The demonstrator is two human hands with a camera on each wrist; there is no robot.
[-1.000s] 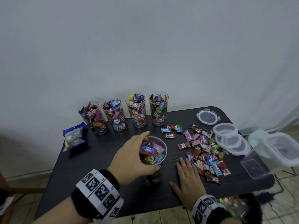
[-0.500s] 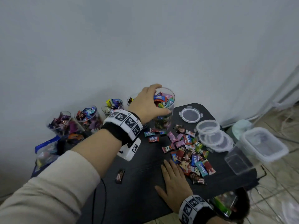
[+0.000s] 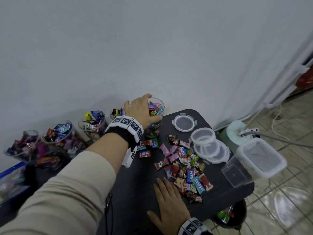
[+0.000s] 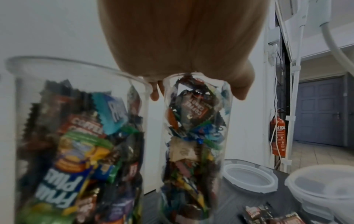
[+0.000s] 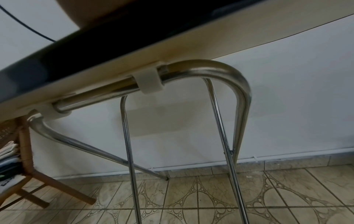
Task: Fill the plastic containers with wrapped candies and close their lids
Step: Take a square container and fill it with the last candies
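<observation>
Left hand [image 3: 142, 110]: wrapped over the rim of a full cup [image 3: 155, 122], at the table's [image 3: 135, 200] far edge.
Right hand [image 3: 169, 206]: flat, fingers spread, pressing the table beside the loose candies [image 3: 184, 168].
Done: five cups filled, judging by their tops; four [image 3: 92, 122] left of the grip.
Left: no lid on any cup; candies loose.
Lids [image 3: 184, 123]: three or four right of the grip, stacking unclear.

"Relaxa" on candy wrappers [image 3: 144, 153]
</observation>
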